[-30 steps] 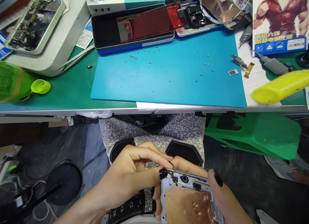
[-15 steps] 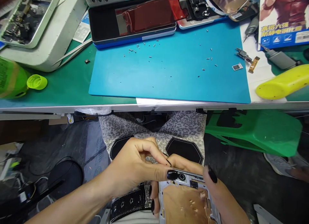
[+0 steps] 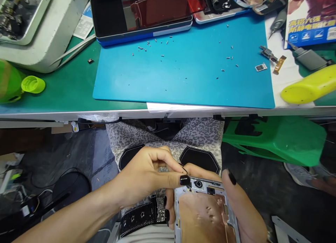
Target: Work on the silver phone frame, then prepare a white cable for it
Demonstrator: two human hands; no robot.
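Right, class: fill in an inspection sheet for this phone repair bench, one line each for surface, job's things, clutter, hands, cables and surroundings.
Surface: blue mat on a green bench.
Job's things: opened phone frame held over the lap; a thin black wire at its top edge.
Clutter: tiny screws scattered on the mat, small parts, black tray, yellow bottle, green bottle.
Hands: left hand pinches the wire; right hand has its grip on the frame.
Cables: loose cable on the floor.
Surroundings: green stool, dark floor.
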